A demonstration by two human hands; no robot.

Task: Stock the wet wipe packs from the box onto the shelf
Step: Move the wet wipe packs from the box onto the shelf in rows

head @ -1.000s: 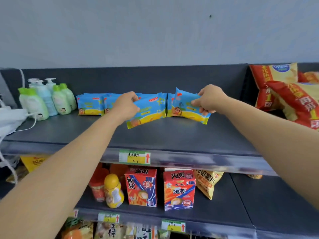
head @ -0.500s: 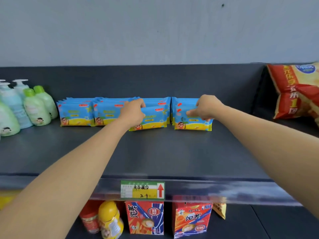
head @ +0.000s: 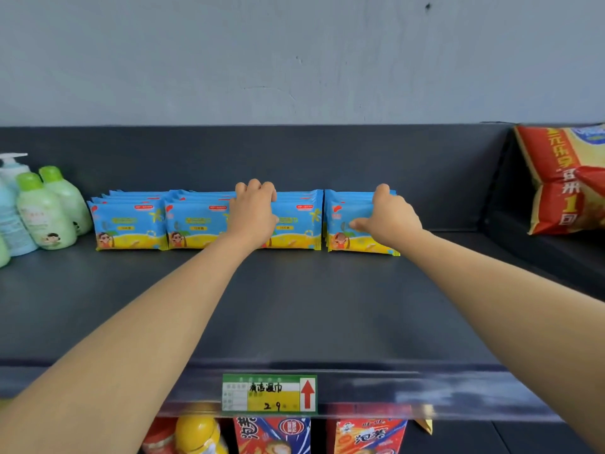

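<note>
Blue and yellow wet wipe packs stand upright in rows at the back of the dark shelf point(head: 294, 306). The rows run from the leftmost stack point(head: 127, 224) to the rightmost stack point(head: 353, 237). My left hand point(head: 253, 213) grips the top edge of the front pack in the third stack point(head: 296, 226), fingers curled over it. My right hand point(head: 388, 214) holds the front pack of the rightmost stack, thumb on its face and fingers over its top. Both packs stand on the shelf against their stacks. The box is out of view.
Green and pale blue pump bottles point(head: 42, 211) stand at the shelf's left end. Red and yellow snack bags point(head: 566, 178) fill the bay on the right. A price label point(head: 269, 393) sits on the shelf's front rail. Drink cartons point(head: 271, 435) show on the shelf below.
Both hands carried a pack back from mid-air and set it upright against the stacks; the packs now stand straight on the shelf. The camera has moved closer to the shelf.
</note>
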